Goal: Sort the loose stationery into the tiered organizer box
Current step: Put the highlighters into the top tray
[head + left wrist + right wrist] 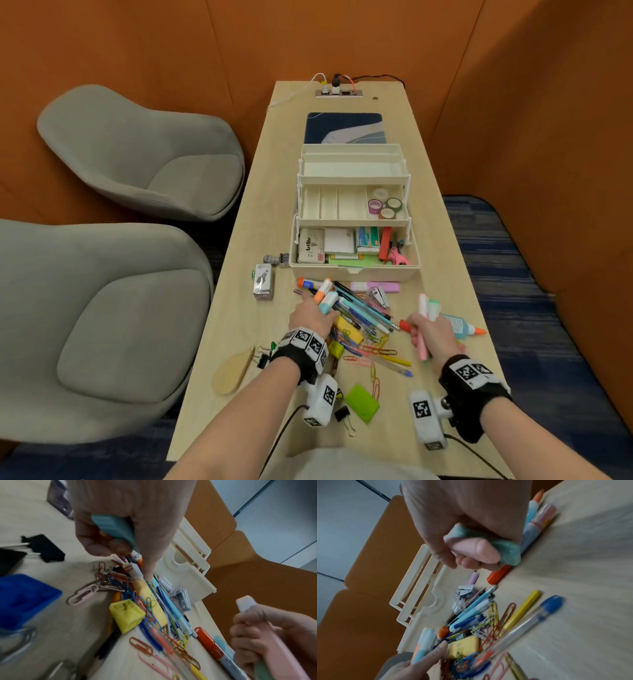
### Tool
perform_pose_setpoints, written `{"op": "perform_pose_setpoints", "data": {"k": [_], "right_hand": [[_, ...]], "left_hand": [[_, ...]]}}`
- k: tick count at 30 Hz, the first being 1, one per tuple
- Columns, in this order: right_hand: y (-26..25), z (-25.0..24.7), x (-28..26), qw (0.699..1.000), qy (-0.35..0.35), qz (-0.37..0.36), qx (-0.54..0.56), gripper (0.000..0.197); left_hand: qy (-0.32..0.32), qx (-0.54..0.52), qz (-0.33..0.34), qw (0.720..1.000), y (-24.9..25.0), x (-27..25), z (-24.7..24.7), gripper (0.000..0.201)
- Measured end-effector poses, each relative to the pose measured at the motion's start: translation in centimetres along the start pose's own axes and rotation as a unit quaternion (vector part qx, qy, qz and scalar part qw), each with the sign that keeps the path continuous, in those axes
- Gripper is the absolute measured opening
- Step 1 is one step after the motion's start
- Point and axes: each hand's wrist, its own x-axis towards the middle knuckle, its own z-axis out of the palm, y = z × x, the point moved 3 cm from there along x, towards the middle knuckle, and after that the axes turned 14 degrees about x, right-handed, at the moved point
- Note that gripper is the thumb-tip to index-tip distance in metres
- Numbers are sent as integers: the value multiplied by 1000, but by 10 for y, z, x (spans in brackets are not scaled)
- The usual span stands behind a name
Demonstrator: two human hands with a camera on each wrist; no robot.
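Observation:
The cream tiered organizer box point(354, 270) stands open mid-table, with tape rolls point(385, 205) in its middle tier and notepads in the bottom. In front lies a pile of loose pens point(363, 308) and paper clips point(373, 346). My left hand point(310, 315) grips an orange and a blue highlighter point(325, 296) over the pile; the blue one point(115, 528) shows in its fist. My right hand point(430, 330) grips a pink and a green highlighter point(426, 308), whose ends point(486, 551) poke from my fist. An orange marker point(499, 575) lies under it.
A glue bottle point(460, 325) lies right of my right hand. A green sticky pad point(362, 401), binder clips point(344, 416), a yellow sharpener point(126, 613) and a staple box point(263, 281) lie around. A tablet point(344, 127) sits behind the box. Grey chairs point(113, 308) stand left.

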Motion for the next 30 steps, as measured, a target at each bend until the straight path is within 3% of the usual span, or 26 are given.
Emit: {"op": "perform_pose_setpoints", "data": {"k": [5, 10, 14, 16, 20, 26, 30], "right_hand": [[2, -10, 0, 1000, -14, -8, -22, 11], [1, -9, 7, 999, -28, -12, -27, 10], [3, -3, 14, 990, -71, -31, -121, 11], [4, 3, 19, 969, -96, -63, -221, 13], [-6, 27, 27, 883, -132, -153, -423, 48], [-15, 61, 43, 789, -166, -192, -560, 49], [-14, 43, 49, 790, -147, -189, -564, 43]], "left_hand": [[-20, 22, 4, 1000, 4, 6, 9, 104], [-25, 0, -5, 1000, 8, 5, 9, 102], [-35, -27, -42, 998, 14, 7, 6, 102], [-25, -12, -46, 999, 16, 9, 6, 97], [-15, 19, -36, 999, 18, 13, 6, 89], [-31, 9, -47, 998, 17, 18, 4, 62], [-38, 13, -57, 998, 15, 21, 4, 57]]}}
